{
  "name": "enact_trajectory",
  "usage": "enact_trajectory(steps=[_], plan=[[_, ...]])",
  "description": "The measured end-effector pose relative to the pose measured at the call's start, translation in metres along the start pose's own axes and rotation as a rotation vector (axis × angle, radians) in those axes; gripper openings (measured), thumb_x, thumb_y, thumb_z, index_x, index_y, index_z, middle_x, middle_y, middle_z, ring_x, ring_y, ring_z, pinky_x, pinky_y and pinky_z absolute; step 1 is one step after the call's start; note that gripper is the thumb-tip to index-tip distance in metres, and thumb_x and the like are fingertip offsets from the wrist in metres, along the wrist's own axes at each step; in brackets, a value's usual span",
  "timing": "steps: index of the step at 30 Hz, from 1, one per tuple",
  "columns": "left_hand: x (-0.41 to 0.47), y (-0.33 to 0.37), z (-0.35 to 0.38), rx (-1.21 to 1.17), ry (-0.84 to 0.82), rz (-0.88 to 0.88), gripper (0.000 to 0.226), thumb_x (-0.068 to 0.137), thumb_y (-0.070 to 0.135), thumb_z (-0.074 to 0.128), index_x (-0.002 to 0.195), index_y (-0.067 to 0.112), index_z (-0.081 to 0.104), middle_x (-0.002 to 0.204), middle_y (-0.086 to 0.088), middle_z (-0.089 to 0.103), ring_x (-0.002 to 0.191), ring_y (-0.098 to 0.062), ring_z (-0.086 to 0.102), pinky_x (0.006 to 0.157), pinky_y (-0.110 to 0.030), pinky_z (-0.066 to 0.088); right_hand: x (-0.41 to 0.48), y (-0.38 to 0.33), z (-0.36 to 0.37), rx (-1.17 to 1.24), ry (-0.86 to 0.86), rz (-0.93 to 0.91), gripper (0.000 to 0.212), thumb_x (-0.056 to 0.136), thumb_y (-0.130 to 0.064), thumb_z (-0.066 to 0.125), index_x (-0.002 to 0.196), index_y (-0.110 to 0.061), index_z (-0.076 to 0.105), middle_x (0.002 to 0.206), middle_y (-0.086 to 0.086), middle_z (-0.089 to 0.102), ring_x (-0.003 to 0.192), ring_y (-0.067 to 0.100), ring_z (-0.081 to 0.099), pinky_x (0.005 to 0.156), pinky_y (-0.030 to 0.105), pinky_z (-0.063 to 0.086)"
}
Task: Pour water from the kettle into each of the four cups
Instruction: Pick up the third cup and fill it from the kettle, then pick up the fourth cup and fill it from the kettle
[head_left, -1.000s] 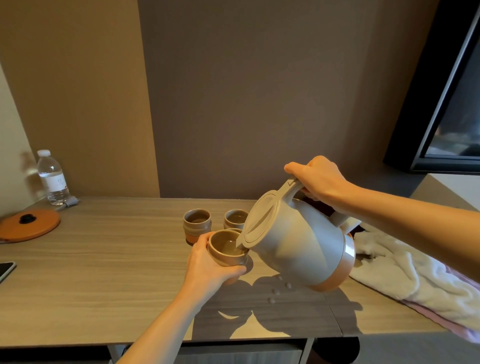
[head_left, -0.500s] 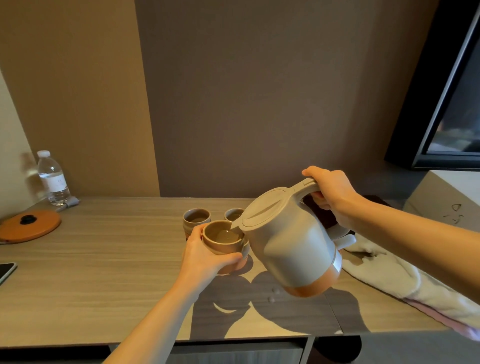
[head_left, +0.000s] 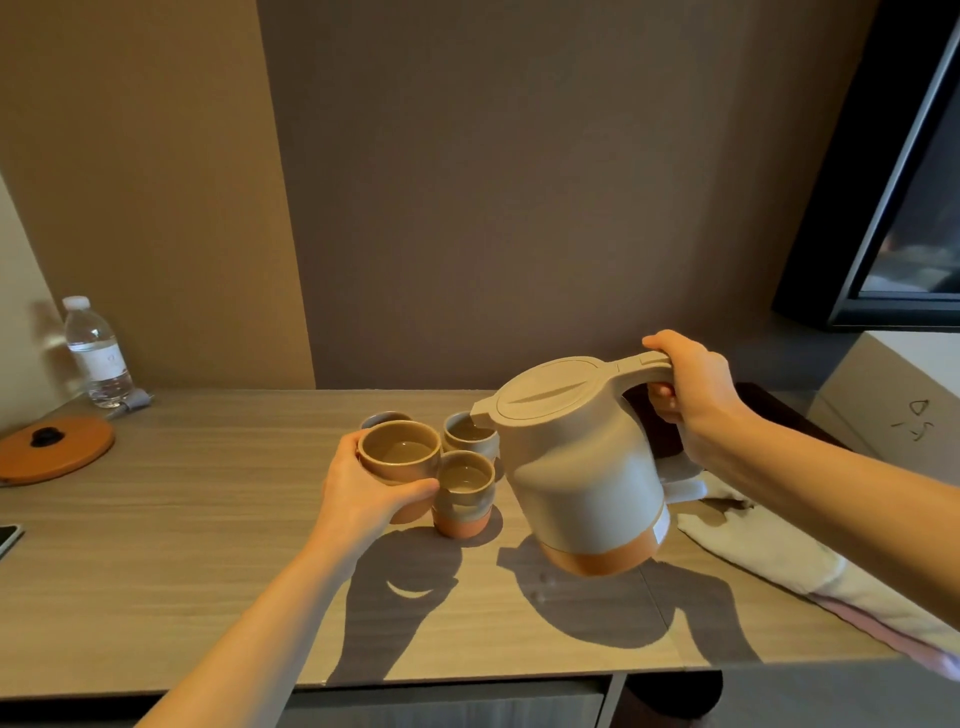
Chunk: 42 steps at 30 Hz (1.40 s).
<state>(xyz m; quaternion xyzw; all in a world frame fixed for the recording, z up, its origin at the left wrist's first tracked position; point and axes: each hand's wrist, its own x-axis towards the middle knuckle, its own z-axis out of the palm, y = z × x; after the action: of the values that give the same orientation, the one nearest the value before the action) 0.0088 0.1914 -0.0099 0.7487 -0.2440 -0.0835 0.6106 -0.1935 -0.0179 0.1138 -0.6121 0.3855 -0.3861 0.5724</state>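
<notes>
My right hand (head_left: 691, 395) grips the handle of a beige kettle (head_left: 582, 467) with an orange base, held nearly upright above the table. My left hand (head_left: 363, 493) holds a tan cup (head_left: 399, 452) with liquid in it, lifted just left of the kettle's spout. A second cup (head_left: 464, 493) with liquid stands on the table right beside the held one. A third cup (head_left: 467, 434) stands behind it, partly hidden by the spout. Only the rim of a fourth cup (head_left: 384, 417) peeks out behind the held cup.
The wooden table (head_left: 182, 545) carries an orange kettle base (head_left: 54, 449) and a water bottle (head_left: 96, 353) at the far left, with a phone edge (head_left: 8, 535) at the left border. A white towel (head_left: 779, 561) lies at the right, a cardboard box (head_left: 893, 405) beyond it.
The kettle has swung back from a steep pouring tilt to nearly upright and moved right. My left hand has carried the filled cup back and left, toward the other cups.
</notes>
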Motion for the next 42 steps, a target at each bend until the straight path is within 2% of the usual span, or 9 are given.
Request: enact_trajectory(steps=[3, 7, 13, 19, 25, 30, 37, 42], plan=[[0.009, -0.013, -0.002, 0.052, 0.036, -0.013, 0.092, 0.050, 0.026, 0.095, 0.125, 0.027, 0.043, 0.117, 0.004, 0.055, 0.110, -0.018, 0.052, 0.086, -0.038, 0.051, 0.005, 0.007, -0.001, 0.011, 0.001, 0.008, 0.030, 0.083, -0.038, 0.058, 0.072, -0.010, 0.058, 0.057, 0.003, 0.047, 0.053, 0.014, 0.040, 0.057, 0.028, 0.033], [0.018, -0.033, 0.000, 0.091, 0.083, -0.038, 0.093, 0.048, 0.024, 0.096, 0.126, 0.023, 0.044, 0.116, 0.003, 0.054, 0.109, -0.019, 0.052, 0.086, -0.038, 0.050, 0.011, 0.015, 0.003, 0.009, 0.007, -0.007, 0.031, 0.086, -0.037, 0.058, 0.071, -0.010, 0.059, 0.060, 0.004, 0.050, 0.057, 0.013, 0.041, 0.064, 0.029, 0.036], [0.028, -0.069, 0.003, 0.129, 0.110, -0.100, 0.094, 0.045, 0.028, 0.097, 0.122, 0.025, 0.042, 0.114, 0.002, 0.056, 0.109, -0.022, 0.054, 0.087, -0.042, 0.050, 0.021, 0.022, 0.009, 0.021, -0.002, -0.011, 0.030, 0.087, -0.037, 0.058, 0.088, -0.007, 0.060, 0.070, 0.005, 0.053, 0.062, 0.012, 0.044, 0.062, 0.027, 0.037], [0.035, -0.085, 0.008, 0.108, 0.151, -0.126, 0.095, 0.048, 0.024, 0.096, 0.125, 0.024, 0.040, 0.116, 0.001, 0.055, 0.113, -0.024, 0.053, 0.091, -0.044, 0.050, 0.025, 0.028, 0.018, 0.030, -0.016, -0.016, 0.028, 0.088, -0.034, 0.058, 0.072, -0.011, 0.058, 0.063, 0.003, 0.051, 0.057, 0.011, 0.043, 0.062, 0.025, 0.037], [0.039, -0.088, 0.013, 0.121, 0.186, -0.107, 0.094, 0.047, 0.027, 0.096, 0.123, 0.025, 0.040, 0.120, -0.001, 0.056, 0.114, -0.024, 0.053, 0.092, -0.046, 0.050, 0.028, 0.033, 0.026, 0.017, -0.034, -0.014, 0.029, 0.088, -0.034, 0.057, 0.069, -0.012, 0.058, 0.059, 0.002, 0.050, 0.054, 0.011, 0.043, 0.065, 0.027, 0.039], [0.039, -0.086, 0.016, 0.195, 0.217, -0.093, 0.101, 0.043, 0.035, 0.096, 0.125, 0.024, 0.038, 0.123, -0.004, 0.054, 0.115, -0.026, 0.052, 0.089, -0.043, 0.050, 0.029, 0.034, 0.029, 0.006, -0.036, -0.004, 0.029, 0.088, -0.035, 0.058, 0.071, -0.012, 0.058, 0.060, 0.002, 0.050, 0.056, 0.011, 0.043, 0.067, 0.029, 0.040], [0.028, -0.079, 0.025, 0.284, 0.274, -0.059, 0.101, 0.048, 0.040, 0.094, 0.129, 0.018, 0.037, 0.128, -0.009, 0.052, 0.116, -0.029, 0.052, 0.083, -0.039, 0.050, 0.029, 0.037, 0.029, -0.005, -0.029, -0.001, 0.027, 0.089, -0.035, 0.057, 0.078, -0.010, 0.059, 0.066, 0.004, 0.053, 0.058, 0.011, 0.044, 0.064, 0.025, 0.040], [0.026, -0.080, 0.019, 0.243, 0.195, -0.019, 0.102, 0.049, 0.038, 0.094, 0.130, 0.018, 0.036, 0.127, -0.007, 0.052, 0.118, -0.026, 0.050, 0.087, -0.037, 0.048, 0.029, 0.038, 0.026, 0.003, -0.020, 0.010, 0.028, 0.089, -0.035, 0.057, 0.082, -0.009, 0.062, 0.073, 0.006, 0.058, 0.062, 0.012, 0.047, 0.067, 0.026, 0.042]])
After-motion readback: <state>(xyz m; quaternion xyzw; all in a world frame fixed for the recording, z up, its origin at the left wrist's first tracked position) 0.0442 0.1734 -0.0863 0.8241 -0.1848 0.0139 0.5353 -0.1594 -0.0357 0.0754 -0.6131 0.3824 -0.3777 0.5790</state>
